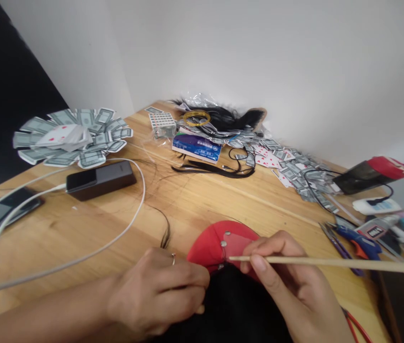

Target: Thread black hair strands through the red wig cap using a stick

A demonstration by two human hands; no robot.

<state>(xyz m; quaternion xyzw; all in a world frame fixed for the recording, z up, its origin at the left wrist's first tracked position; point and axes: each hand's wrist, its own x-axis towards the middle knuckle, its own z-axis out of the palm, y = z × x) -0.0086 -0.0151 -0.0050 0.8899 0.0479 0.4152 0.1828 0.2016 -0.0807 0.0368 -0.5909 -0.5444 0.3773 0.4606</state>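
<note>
A wooden stick point(316, 262), thin and pale, is pinched between the thumb and fingers of my right hand point(291, 281). Its blunt tip points left, over a red-and-black fabric piece shaped like a cap point(204, 243). Several small silvery round pieces point(223, 244) sit on the red part, near the tip. My left hand point(166, 290), with a ring on one finger, is curled closed on the left edge of the cap, where red meets black point(237, 305). The fingertips of this hand are partly hidden.
On the left lie a fan of banknote-printed cards point(98, 138), a dark power bank point(100, 180), a white cable point(141, 190) and a phone point(5, 214). More cards point(298, 174) are heaped along the wall. A blue glue gun point(359, 238) and scissors point(338, 243) lie right.
</note>
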